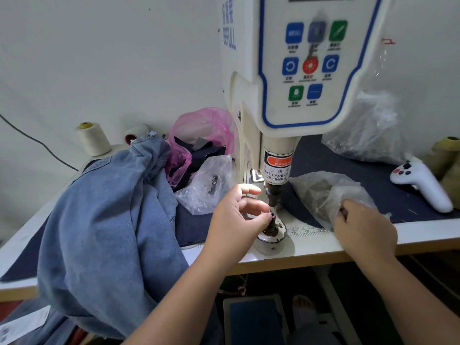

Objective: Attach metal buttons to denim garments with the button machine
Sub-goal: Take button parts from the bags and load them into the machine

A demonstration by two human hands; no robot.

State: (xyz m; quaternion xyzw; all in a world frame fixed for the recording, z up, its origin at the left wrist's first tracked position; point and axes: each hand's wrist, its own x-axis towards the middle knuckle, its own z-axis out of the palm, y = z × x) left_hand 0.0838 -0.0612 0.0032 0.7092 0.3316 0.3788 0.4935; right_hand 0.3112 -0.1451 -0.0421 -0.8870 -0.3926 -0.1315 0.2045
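The left hand [239,215] is pinching a small dark button part [271,214] on the lower die [271,230] of the button machine [298,70]. At three o'clock, the right hand [363,227] is reaching into a plastic bag [323,188], fingers curled; its hold cannot be told. The denim garment [112,220] is lying at nine o'clock.

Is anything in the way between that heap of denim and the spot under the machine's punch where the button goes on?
Yes: the left hand is at the lower die, placing a small part. The denim garment lies heaped to the left.
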